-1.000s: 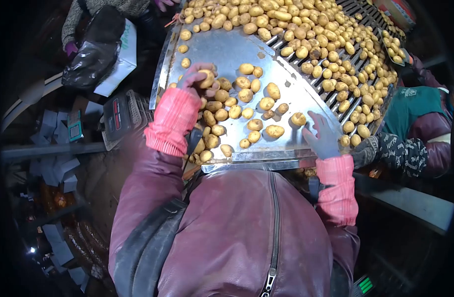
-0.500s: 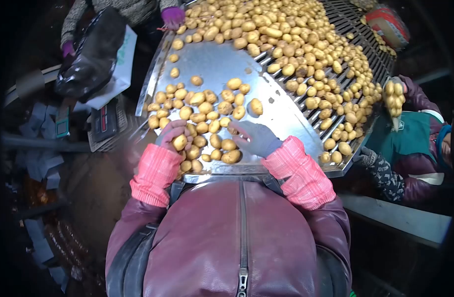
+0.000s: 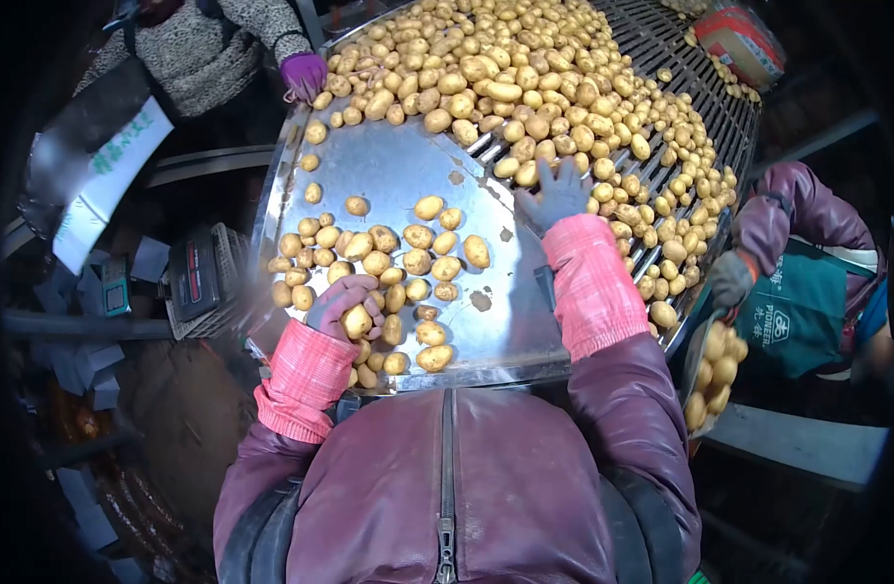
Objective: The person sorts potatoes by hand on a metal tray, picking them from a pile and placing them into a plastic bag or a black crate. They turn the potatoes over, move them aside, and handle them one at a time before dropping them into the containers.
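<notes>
My left hand (image 3: 338, 304), in a pinkish-purple glove, curls its fingers around a potato (image 3: 356, 322) near the front left of the metal table (image 3: 379, 161). A loose group of potatoes (image 3: 376, 262) lies around and beyond it on the sheet metal. Farther off to the right, my right hand (image 3: 560, 197) in a grey glove reaches out with fingers spread. Its fingertips are at the edge of the big potato pile (image 3: 525, 92), where the metal sheet meets the slatted rack (image 3: 651, 49). No potato shows within its grip.
At the upper left, a co-worker's purple-gloved hand (image 3: 304, 74) rests at the table corner beside a white box (image 3: 116, 185). To the right, another person's gloved hand (image 3: 731, 279) holds a rounded container of potatoes (image 3: 715, 375). A scale (image 3: 199, 277) stands left of the table.
My right hand has moved from the near potatoes up and right to the pile, its fingers spreading. My left hand keeps its potato. The white box shifted left; the right-hand co-worker's potatoes came lower and nearer.
</notes>
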### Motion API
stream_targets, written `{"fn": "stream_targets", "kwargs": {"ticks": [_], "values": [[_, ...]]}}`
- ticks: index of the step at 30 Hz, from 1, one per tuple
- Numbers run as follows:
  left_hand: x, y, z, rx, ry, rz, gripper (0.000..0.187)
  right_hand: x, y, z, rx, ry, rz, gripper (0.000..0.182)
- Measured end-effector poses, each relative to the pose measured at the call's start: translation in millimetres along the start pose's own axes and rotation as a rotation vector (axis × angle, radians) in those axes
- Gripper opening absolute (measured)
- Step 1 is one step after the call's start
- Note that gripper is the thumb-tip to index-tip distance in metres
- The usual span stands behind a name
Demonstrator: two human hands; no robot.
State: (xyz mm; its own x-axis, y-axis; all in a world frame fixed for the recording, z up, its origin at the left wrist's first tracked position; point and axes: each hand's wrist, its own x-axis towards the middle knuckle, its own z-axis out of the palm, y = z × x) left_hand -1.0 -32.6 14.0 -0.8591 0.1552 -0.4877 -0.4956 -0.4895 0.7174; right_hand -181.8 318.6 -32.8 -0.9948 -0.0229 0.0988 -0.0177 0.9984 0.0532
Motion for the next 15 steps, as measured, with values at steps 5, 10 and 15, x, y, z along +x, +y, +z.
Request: {"fn": "stream_targets", "kwargs": {"ticks": [5, 10, 15], "values": [[14.5, 6.1, 31.0, 0.061, -0.032, -0.035, 0.023, -42.2, -3.8, 15.6, 0.113, 0.243, -0.236, 0.076], [25.8, 0.2, 31.9, 0.1, -0.101, -0.079, 0.025, -17.9, 33.0, 31.8, 0.949, -0.064, 0.145, 0.068], [27.7, 0.0, 28.0, 0.089, -0.118, -0.088, 0.026, 7.5, 31.2, 26.4, 0.661, -0.079, 0.086, 0.06]]}}
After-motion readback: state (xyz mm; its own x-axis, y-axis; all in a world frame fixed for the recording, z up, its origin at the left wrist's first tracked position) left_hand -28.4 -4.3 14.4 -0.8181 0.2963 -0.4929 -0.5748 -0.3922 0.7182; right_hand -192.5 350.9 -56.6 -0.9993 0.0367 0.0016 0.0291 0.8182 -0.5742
